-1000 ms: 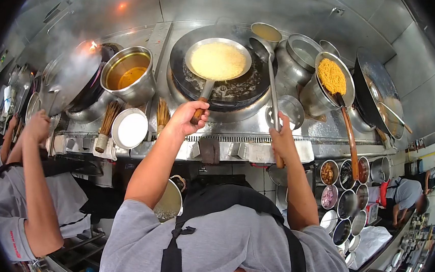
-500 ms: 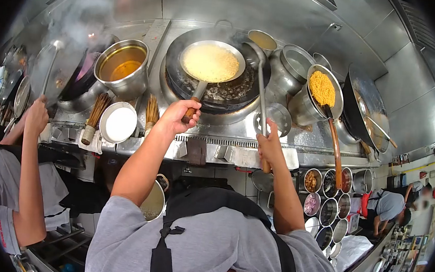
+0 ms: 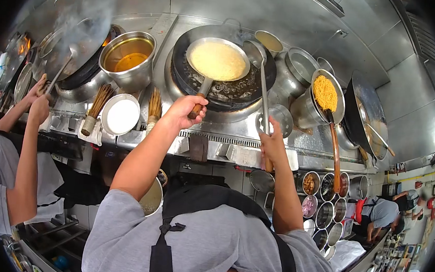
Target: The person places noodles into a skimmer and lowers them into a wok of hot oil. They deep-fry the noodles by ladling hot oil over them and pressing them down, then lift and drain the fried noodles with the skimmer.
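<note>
My left hand [image 3: 188, 112] is closed around the wooden handle of a round strainer [image 3: 205, 87]. A pale yellow, frothy mass [image 3: 218, 60] fills the strainer, level over a large black wok [image 3: 180, 64]. Dark liquid [image 3: 237, 89] bubbles in the wok beneath it. In my right hand [image 3: 273, 144] is the wooden end of a long metal ladle [image 3: 265, 91]. The ladle's bowl rests at the wok's back right, beside the strainer's rim. What the mass is made of, I cannot make out.
Left stand a pot of amber oil [image 3: 150, 69], a white-filled bowl [image 3: 120, 114] and bamboo brushes [image 3: 97, 107]. Right are a strainer of yellow noodles [image 3: 325, 92] on a pot and another wok [image 3: 367, 114]. A co-worker's hand [image 3: 40, 107] holds a ladle at a smoking wok.
The mass in the strainer looks smoother and frothier than before. My hands keep their holds with little movement. On the left, the co-worker's wok is now tipped up and their ladle has moved.
</note>
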{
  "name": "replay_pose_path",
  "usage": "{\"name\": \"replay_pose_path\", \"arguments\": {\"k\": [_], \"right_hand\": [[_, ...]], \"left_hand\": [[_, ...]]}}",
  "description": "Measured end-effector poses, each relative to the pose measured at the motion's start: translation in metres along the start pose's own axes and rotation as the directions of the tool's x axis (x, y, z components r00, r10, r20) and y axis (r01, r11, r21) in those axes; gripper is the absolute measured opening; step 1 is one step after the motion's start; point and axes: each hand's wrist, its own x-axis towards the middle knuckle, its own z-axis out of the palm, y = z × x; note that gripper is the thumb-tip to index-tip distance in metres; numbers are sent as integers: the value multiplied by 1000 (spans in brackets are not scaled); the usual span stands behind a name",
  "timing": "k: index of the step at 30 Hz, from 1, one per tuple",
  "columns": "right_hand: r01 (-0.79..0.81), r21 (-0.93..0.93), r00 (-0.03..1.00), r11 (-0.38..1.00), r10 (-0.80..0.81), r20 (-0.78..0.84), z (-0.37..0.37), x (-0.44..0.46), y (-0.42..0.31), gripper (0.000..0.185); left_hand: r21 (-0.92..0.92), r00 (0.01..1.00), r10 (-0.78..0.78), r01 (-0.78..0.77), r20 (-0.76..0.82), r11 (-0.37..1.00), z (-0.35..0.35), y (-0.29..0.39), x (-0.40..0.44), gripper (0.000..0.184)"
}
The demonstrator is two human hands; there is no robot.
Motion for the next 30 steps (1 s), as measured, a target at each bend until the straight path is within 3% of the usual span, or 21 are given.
{"name": "replay_pose_path", "arguments": {"k": [5, 8, 9, 20, 30], "right_hand": [[3, -45, 1000, 999, -3, -13, 6, -2, 6, 66], [-20, 30, 1000, 999, 20, 1, -2, -5, -3, 66], [15, -1, 997, 1000, -15, -78, 5, -5, 5, 63], [-34, 60, 999, 998, 33, 16, -9, -8, -3, 65], [30, 26, 1000, 999, -30, -5, 0, -10, -11, 65]], "left_hand": [[-26, 1000, -15, 16, 26, 1000, -3, -2, 6, 17], [-33, 999, -12, 13, 38, 999, -4, -2, 5, 17], [-40, 999, -10, 12, 42, 999, -4, -3, 5, 17], [-2, 1000, -2, 2, 22, 1000, 0, -3, 3, 15], [3, 999, 7, -7, 54, 1000, -3, -7, 8, 13]]}}
